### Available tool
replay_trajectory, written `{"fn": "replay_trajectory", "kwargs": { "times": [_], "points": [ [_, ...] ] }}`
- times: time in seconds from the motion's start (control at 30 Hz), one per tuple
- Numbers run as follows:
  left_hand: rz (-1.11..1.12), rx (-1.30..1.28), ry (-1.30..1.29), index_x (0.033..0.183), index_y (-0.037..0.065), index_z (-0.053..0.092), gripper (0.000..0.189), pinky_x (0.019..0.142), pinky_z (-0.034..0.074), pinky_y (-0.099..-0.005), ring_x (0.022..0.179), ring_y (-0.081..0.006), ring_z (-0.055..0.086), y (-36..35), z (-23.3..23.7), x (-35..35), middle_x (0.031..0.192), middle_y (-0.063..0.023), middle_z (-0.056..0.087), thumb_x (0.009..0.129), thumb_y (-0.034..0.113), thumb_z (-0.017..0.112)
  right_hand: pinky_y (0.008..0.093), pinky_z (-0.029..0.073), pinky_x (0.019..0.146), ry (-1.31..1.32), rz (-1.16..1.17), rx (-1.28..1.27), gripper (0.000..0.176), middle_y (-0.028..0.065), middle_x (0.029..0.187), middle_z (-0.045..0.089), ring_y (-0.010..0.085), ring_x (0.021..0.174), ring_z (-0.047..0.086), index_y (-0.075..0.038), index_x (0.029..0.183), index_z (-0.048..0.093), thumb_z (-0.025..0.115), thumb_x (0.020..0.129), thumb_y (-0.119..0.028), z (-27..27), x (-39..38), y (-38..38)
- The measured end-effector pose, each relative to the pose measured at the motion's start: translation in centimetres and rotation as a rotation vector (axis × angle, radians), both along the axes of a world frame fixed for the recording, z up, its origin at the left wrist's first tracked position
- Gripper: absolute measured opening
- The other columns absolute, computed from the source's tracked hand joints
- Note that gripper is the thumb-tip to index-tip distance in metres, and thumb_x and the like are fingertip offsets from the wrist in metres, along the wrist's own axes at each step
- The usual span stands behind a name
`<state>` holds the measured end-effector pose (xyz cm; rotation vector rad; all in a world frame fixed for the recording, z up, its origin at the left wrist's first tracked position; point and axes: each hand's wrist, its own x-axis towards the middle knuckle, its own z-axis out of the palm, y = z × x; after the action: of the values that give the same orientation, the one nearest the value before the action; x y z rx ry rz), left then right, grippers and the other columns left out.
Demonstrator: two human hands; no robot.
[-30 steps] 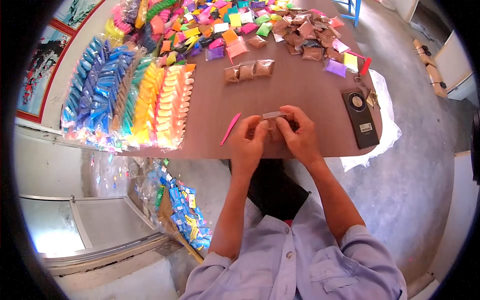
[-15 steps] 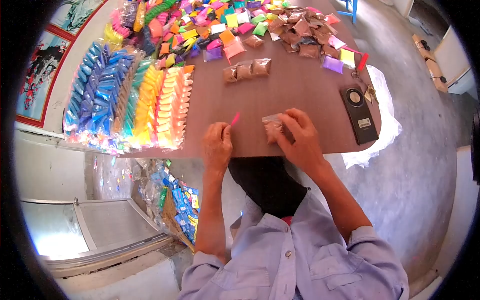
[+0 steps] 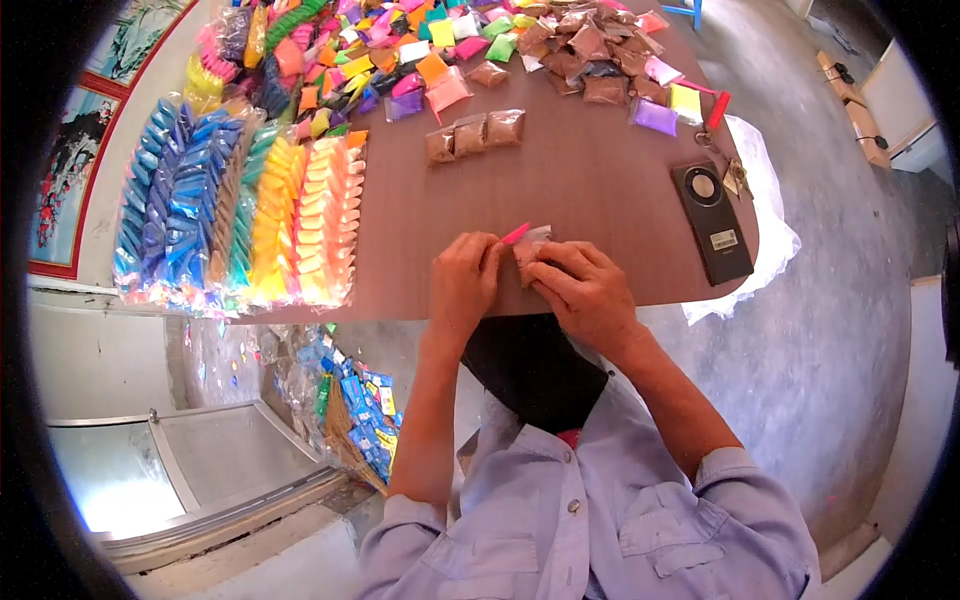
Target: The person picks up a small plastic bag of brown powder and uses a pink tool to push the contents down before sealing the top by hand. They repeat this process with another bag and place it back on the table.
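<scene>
Pink plastic shows at the fingertips of our left hand (image 3: 468, 278) in the head view: we keep thumb and fingers together on a slim pink tool (image 3: 515, 234), its end at the upper part of a small brown packet (image 3: 526, 262). We cannot tell whether the two touch. Our right hand (image 3: 583, 290) has its fingers closed on that packet, which is just in from the table's near edge, in front of our body.

Both our wrists cross this near edge. Ahead of our hands, a stretch of brown tabletop (image 3: 600, 185) runs up to three joined brown packets (image 3: 475, 135). To our left, the bagged rows of coloured packets (image 3: 240, 205) bound our room; to our right, a dark phone (image 3: 712, 222) lies near the rounded corner, with keys (image 3: 737, 172) just beyond.

The surface is smooth and matte. Along its far side we see a heap of coloured packets (image 3: 400, 50) and a pile of brown packets (image 3: 595, 50). White plastic (image 3: 768, 235) borders the right edge, above a grey floor (image 3: 830, 330). Down at our left, blue wrappers (image 3: 365, 410) lie near a metal-framed panel (image 3: 225, 450), and framed pictures (image 3: 75, 170) hang on the wall.
</scene>
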<state>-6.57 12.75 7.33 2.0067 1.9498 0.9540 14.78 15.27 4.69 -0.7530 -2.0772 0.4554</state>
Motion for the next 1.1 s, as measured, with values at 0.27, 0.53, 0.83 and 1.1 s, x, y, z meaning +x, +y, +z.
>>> {"fn": "replay_trajectory", "kwargs": {
  "times": [0.27, 0.53, 0.83, 1.1],
  "points": [
    [-0.064, -0.055, -0.024, 0.102, -0.001, 0.076, 0.012, 0.077, 0.058, -0.0432, 0.088, -0.0381, 0.074, -0.6, 2.5, 2.0, 0.099, -0.0187, 0.076, 0.099, 0.011, 0.074, 0.0424, 0.058, 0.095, 0.025, -0.036, 0.007, 0.015, 0.0064, 0.120, 0.073, 0.0286, 0.109, 0.072, -0.008, 0.107, 0.074, 0.070, 0.092, -0.010, -0.5, -0.1, -0.6],
    [-0.089, -0.112, 0.165, 0.099, 0.001, 0.076, 0.014, 0.080, 0.058, -0.0484, 0.090, -0.0413, 0.073, 2.7, 1.3, 1.5, 0.100, -0.0187, 0.074, 0.101, 0.014, 0.071, 0.0422, 0.059, 0.095, 0.004, -0.040, 0.050, 0.020, 0.0069, 0.123, 0.074, 0.0289, 0.110, 0.072, -0.008, 0.113, 0.076, 0.071, 0.093, -0.010, -0.8, 0.0, -0.5],
    [-0.070, -0.125, 0.053, 0.100, 0.000, 0.076, 0.015, 0.079, 0.058, -0.0467, 0.091, -0.0414, 0.073, -0.8, 2.9, 2.3, 0.099, -0.0200, 0.076, 0.100, 0.014, 0.073, 0.0418, 0.059, 0.093, -0.014, -0.056, 0.040, 0.020, 0.0069, 0.122, 0.074, 0.0283, 0.109, 0.072, -0.010, 0.112, 0.077, 0.074, 0.092, -0.012, -0.6, -0.3, -0.7],
    [-0.014, -0.038, 0.015, 0.102, -0.001, 0.076, 0.014, 0.076, 0.058, -0.0436, 0.087, -0.0398, 0.074, 1.2, 0.9, 0.0, 0.098, -0.0201, 0.076, 0.098, 0.012, 0.074, 0.0415, 0.059, 0.093, 0.021, -0.051, 0.034, 0.015, 0.0058, 0.119, 0.074, 0.0273, 0.108, 0.072, -0.012, 0.107, 0.077, 0.076, 0.092, -0.013, -0.3, -0.2, -0.6]
  ]
}}
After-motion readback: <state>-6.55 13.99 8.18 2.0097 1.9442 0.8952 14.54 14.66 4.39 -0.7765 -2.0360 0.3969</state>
